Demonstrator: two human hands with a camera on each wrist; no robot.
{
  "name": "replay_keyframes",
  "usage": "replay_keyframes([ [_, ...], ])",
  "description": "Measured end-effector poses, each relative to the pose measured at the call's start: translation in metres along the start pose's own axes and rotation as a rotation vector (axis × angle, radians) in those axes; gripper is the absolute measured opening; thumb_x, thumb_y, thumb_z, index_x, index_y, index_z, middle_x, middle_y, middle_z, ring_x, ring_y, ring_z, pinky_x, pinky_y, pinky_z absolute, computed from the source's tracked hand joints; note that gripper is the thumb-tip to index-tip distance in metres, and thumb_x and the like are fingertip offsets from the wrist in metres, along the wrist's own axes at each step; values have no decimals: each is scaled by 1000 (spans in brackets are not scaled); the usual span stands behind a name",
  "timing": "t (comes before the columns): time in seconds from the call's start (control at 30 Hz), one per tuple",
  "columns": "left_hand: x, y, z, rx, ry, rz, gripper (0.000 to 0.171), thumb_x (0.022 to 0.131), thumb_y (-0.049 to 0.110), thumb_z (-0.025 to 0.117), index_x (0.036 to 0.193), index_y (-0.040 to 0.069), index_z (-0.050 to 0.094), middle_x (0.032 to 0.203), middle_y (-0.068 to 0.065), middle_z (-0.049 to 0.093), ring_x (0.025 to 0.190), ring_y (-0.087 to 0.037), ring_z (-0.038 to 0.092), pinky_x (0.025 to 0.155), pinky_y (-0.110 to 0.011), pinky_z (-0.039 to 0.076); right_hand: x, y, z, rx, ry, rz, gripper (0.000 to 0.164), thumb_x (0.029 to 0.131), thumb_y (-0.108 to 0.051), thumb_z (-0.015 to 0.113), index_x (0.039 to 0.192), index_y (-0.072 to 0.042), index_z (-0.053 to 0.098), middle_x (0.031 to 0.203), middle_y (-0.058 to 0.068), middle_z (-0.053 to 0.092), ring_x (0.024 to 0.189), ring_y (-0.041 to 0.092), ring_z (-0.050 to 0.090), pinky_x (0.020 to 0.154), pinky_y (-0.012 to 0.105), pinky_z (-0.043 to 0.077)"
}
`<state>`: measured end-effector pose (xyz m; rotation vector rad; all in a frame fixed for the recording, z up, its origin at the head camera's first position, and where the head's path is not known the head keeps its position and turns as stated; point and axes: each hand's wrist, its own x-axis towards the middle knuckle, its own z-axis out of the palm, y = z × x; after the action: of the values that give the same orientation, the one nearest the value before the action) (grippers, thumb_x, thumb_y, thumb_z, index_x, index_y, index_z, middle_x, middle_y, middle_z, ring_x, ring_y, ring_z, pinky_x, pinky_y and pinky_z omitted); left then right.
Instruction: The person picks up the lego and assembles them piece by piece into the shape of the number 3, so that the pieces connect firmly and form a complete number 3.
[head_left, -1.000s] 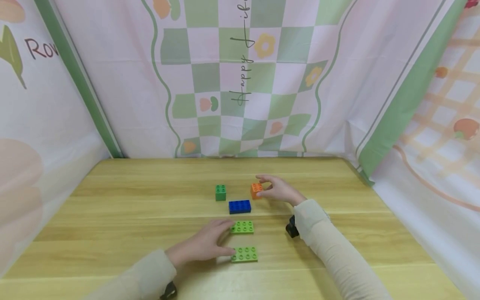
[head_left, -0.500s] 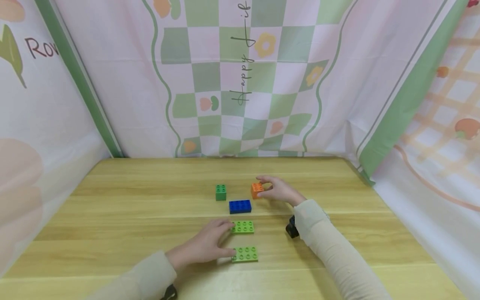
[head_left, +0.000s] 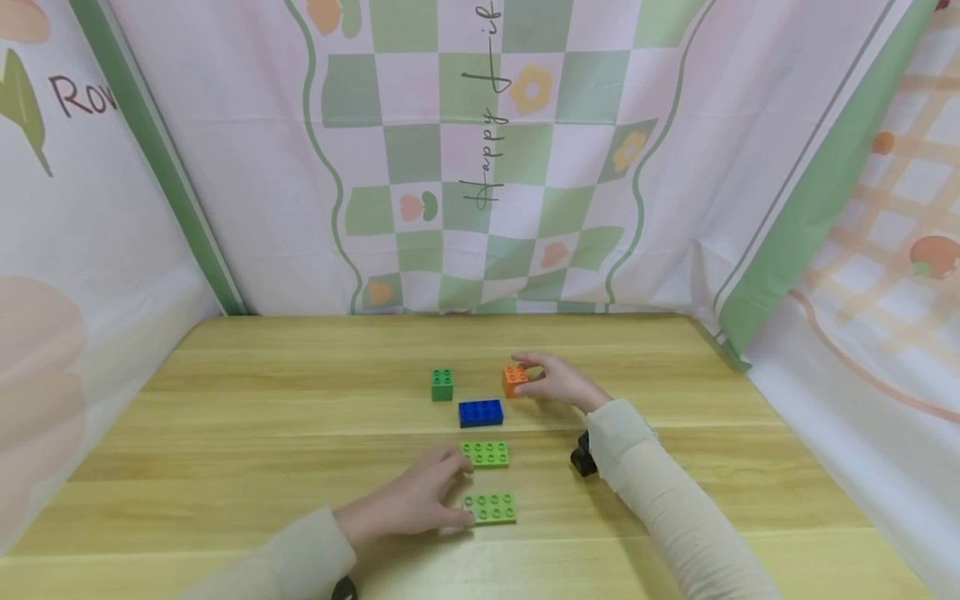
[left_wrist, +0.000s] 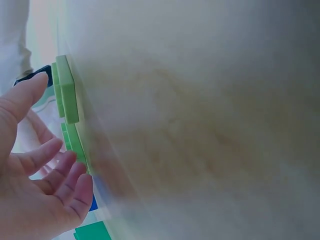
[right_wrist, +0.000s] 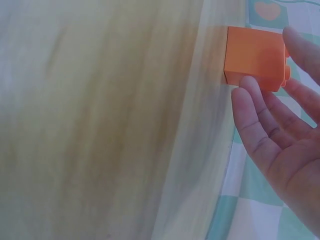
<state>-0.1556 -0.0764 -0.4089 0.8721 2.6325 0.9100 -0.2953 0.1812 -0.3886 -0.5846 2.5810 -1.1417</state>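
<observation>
My right hand (head_left: 561, 381) is at the orange building block (head_left: 514, 381), which stands on the table. In the right wrist view its fingers (right_wrist: 255, 112) lie loosely beside the orange block (right_wrist: 256, 59), the thumb apart from them; no firm grip shows, and I cannot tell if they touch it. My left hand (head_left: 416, 496) is spread at the left ends of two flat lime-green building blocks (head_left: 486, 454), the thumb by the nearer lime-green block (head_left: 491, 508). The left wrist view has its fingers (left_wrist: 70, 185) loosely bent and holding nothing.
A blue block (head_left: 480, 413) lies between the orange block and the farther lime-green one. To its left, a dark green block (head_left: 442, 385) stands on the wooden table (head_left: 262, 417). A printed curtain (head_left: 480, 208) hangs behind the table's back edge.
My left hand has shifted slightly towards the front, and its fingertips have drawn back a little from the farther lime-green block. My right hand and the blocks look nearly unchanged.
</observation>
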Motion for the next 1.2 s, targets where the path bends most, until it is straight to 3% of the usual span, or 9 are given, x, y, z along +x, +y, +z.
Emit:
replay_keyframes([
  [0.17,0,2,1,-18,-25,10,53,71,37,75,112,10,56,115,-3,50,108,-19,46,94,-36,39,1,2,0,40,-9,14,60,86,-14,66,139,-4,38,133,20,42,104,31,53,78,37,49],
  [0.43,3,1,1,30,-39,31,36,71,34,77,97,14,61,98,9,53,93,-9,48,85,-28,42,2,4,0,75,0,29,56,87,-12,64,136,0,40,131,21,43,96,26,57,74,35,50],
  [0.73,5,0,1,45,-39,34,32,71,29,77,93,12,63,87,12,51,83,-5,48,80,-25,42,6,6,0,74,31,65,48,87,-11,63,131,-3,47,129,17,47,92,22,57,75,32,49],
  [1.2,8,0,0,38,-65,14,30,72,28,77,93,11,64,82,12,50,76,-4,46,73,-22,43,6,4,1,82,45,69,42,88,-7,60,127,2,49,124,21,49,88,22,58,72,32,50],
])
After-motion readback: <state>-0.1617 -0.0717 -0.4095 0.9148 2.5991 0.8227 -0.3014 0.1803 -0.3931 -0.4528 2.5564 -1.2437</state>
